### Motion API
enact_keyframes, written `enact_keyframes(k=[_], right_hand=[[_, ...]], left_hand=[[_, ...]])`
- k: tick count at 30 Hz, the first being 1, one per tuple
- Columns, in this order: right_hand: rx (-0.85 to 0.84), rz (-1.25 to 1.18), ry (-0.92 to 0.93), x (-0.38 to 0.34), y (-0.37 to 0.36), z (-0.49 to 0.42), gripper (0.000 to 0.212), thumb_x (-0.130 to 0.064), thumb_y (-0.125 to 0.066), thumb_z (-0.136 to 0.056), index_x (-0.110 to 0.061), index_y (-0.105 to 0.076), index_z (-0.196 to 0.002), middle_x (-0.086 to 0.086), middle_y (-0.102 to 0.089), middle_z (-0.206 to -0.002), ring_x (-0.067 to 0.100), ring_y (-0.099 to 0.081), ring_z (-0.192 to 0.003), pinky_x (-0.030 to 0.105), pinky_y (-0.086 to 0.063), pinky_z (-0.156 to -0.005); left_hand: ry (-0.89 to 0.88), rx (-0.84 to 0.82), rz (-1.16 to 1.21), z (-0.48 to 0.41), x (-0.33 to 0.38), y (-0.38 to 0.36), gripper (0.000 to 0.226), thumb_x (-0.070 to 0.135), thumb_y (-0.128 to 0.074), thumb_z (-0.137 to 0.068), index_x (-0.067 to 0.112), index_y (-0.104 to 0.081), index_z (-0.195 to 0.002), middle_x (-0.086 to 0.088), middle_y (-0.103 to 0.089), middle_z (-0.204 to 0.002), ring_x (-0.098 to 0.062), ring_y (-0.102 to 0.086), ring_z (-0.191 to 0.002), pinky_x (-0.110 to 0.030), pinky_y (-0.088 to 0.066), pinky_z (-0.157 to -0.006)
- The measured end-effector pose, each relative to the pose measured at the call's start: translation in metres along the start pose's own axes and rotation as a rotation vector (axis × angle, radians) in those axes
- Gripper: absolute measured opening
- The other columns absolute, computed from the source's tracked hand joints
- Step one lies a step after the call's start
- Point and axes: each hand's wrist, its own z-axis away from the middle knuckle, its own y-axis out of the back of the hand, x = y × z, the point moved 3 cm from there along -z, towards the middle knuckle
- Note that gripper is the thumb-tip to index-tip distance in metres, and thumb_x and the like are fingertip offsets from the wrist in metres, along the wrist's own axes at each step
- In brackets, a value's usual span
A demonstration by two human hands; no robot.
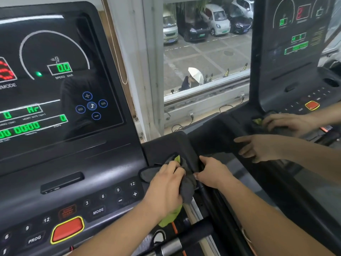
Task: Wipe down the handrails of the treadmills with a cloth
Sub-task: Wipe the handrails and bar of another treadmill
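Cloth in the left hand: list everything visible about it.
The grey and lime-green soft fabric cloth is bunched up, mostly grey, green showing at its top and hanging below the wrist. The left hand holds it, fingers curled round, against the right corner of the black treadmill console. The right hand lies just beside it; contact unclear.

crumpled grey-and-green cloth (186,189) on black treadmill handrail (166,147)

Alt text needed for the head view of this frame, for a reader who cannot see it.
A person's left hand grips a grey and green cloth against the right edge of a treadmill console, while the right hand holds the black handrail beside it. The speed display reads 0.0; a window behind shows parked cars.
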Motion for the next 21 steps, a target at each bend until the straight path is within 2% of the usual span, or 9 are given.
enact_keyframes(k=[2,4,6,8,9,13,16,19,21], right_hand=[[0.013,-0.005,-0.002,0.004,-0.001,-0.001,0.086,-0.047,-0.073,-0.085,-0.032,-0.032,-0.159,-0.005,-0.053,-0.151,0.023,-0.052,-0.136,0.040,-0.047,-0.109],[0.020,-0.022,0.007,0.004,0.000,0.001,0.087,-0.051,-0.074,-0.083,-0.033,-0.034,-0.159,-0.006,-0.054,-0.150,0.020,-0.053,-0.135,0.038,-0.048,-0.108],[0.020,-0.037,0.011,0.005,-0.001,0.004,0.088,-0.054,-0.074,-0.080,-0.035,-0.036,-0.158,-0.008,-0.057,-0.147,0.019,-0.055,-0.132,0.039,-0.049,-0.106],[0.018,-0.047,0.016,0.006,-0.003,0.004,0.086,-0.054,-0.072,-0.077,-0.039,-0.038,-0.155,-0.009,-0.061,-0.143,0.018,-0.058,-0.127,0.040,-0.052,-0.103],[0.015,-0.049,0.017,0.008,-0.004,0.004,0.085,-0.055,-0.070,-0.076,-0.041,-0.040,-0.154,-0.010,-0.062,-0.140,0.018,-0.060,-0.124,0.040,-0.053,-0.102],[0.018,-0.052,0.016,0.006,-0.005,0.006,0.086,-0.057,-0.067,-0.077,-0.042,-0.036,-0.155,-0.008,-0.063,-0.140,0.020,-0.060,-0.124,0.042,-0.053,-0.101],[0.033,-0.036,-0.018,0.005,-0.006,0.009,0.084,-0.051,-0.068,-0.088,-0.039,-0.026,-0.160,-0.004,-0.061,-0.141,0.022,-0.057,-0.128,0.038,-0.051,-0.102],[0.030,-0.022,-0.020,0.005,-0.007,0.009,0.081,-0.048,-0.067,-0.090,-0.040,-0.027,-0.160,-0.003,-0.062,-0.138,0.022,-0.058,-0.126,0.038,-0.052,-0.100],[0.034,-0.015,-0.010,0.006,-0.005,0.009,0.070,-0.045,-0.066,-0.086,-0.045,-0.040,-0.151,-0.006,-0.067,-0.129,0.022,-0.062,-0.117,0.040,-0.055,-0.094]], left_hand=[[-0.066,0.126,0.014,0.000,0.001,0.006,0.049,0.010,-0.059,-0.066,0.010,-0.063,-0.114,-0.005,-0.051,-0.126,-0.027,-0.052,-0.107,-0.042,-0.054,-0.084],[-0.022,0.224,-0.013,-0.011,0.001,0.011,0.056,0.012,-0.059,-0.065,0.009,-0.064,-0.121,-0.009,-0.052,-0.137,-0.032,-0.051,-0.117,-0.042,-0.052,-0.098],[0.088,0.160,-0.087,-0.025,0.003,0.007,0.068,0.027,-0.054,-0.076,0.011,-0.055,-0.142,-0.014,-0.040,-0.158,-0.042,-0.036,-0.141,-0.048,-0.031,-0.121],[0.202,-0.022,-0.136,-0.031,0.005,-0.012,0.077,0.041,-0.043,-0.088,0.016,-0.029,-0.161,-0.012,-0.009,-0.171,-0.044,-0.002,-0.156,-0.052,-0.001,-0.128],[0.208,-0.045,-0.146,-0.032,0.003,-0.019,0.078,0.043,-0.039,-0.092,0.018,-0.020,-0.163,-0.011,0.001,-0.172,-0.042,0.008,-0.156,-0.051,0.005,-0.127],[0.136,-0.049,-0.225,-0.058,-0.021,-0.013,0.077,0.046,-0.039,-0.096,0.028,-0.009,-0.165,-0.008,0.007,-0.172,-0.038,0.009,-0.157,-0.049,0.006,-0.128],[0.219,-0.041,-0.234,-0.091,-0.035,-0.003,0.075,0.049,-0.037,-0.098,0.036,-0.005,-0.164,-0.008,0.004,-0.173,-0.038,0.005,-0.157,-0.051,0.004,-0.127],[0.278,-0.039,-0.198,-0.094,-0.025,-0.006,0.073,0.052,-0.037,-0.097,0.039,-0.008,-0.163,-0.011,0.001,-0.172,-0.041,0.004,-0.156,-0.053,0.004,-0.127],[0.255,-0.039,-0.168,-0.070,-0.009,-0.013,0.072,0.052,-0.042,-0.092,0.038,-0.023,-0.161,-0.016,-0.009,-0.170,-0.046,-0.005,-0.154,-0.055,-0.002,-0.127]])
